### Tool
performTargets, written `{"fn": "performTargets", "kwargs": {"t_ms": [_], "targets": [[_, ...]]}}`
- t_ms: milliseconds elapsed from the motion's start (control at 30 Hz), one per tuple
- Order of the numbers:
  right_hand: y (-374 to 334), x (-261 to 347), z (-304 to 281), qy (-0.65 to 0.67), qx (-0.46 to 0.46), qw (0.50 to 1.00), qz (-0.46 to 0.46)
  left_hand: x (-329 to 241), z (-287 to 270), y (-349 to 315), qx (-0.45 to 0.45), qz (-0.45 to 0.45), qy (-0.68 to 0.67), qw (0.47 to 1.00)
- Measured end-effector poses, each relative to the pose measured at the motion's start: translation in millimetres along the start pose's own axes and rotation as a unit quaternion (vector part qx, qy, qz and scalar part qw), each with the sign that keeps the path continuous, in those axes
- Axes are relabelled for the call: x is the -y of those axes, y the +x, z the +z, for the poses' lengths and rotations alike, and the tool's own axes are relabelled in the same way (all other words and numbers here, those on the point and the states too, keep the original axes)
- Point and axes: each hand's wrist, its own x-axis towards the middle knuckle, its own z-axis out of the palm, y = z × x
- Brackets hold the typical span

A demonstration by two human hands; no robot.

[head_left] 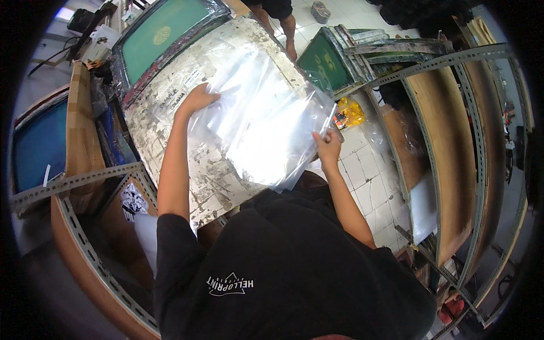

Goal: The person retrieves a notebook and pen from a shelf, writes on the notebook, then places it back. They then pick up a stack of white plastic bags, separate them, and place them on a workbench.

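Observation:
Both my hands are on a glossy bundle of clear plastic sheets [266,124], spread over a paint-stained white table [218,198]. At its left edge my left hand [199,100] is closed, with the thumb pressing on the plastic. My right hand [328,148] pinches the right edge, which is raised and overhangs the table's side. Strong glare whitens the middle of the sheets, so I cannot tell how many there are or whether they are bags. A label with handwriting [173,97] lies by my left hand.
A green printing screen [164,37] rests at the table's far left. Other framed screens [326,62] lean beyond the right side. Metal shelving [442,147] stands right, a metal rack [85,181] left. A yellow packet [349,112] lies right; a person's legs [288,31] show beyond.

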Motion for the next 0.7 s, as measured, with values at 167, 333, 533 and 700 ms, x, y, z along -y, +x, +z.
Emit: {"fn": "performTargets", "kwargs": {"t_ms": [167, 333, 533, 700], "targets": [[11.6, 61.5, -6.2, -0.193, -0.055, 0.967, -0.158, 29.9, 2.1, -99.8, -0.129, -0.037, -0.216, 0.967], [13.0, 94.6, 49.4, -0.27, 0.034, 0.862, -0.427, 65.8, 71.8, -218.8, -0.269, -0.132, -0.363, 0.882], [13.9, 106.7, 160.2, -0.447, 0.212, 0.773, -0.398, 99.8, 185.5, -312.8, -0.319, -0.226, -0.505, 0.77], [61.6, 96.6, 175.8, -0.486, 0.289, 0.677, -0.47, 92.4, 215.6, -337.1, -0.332, -0.258, -0.529, 0.738]]}}
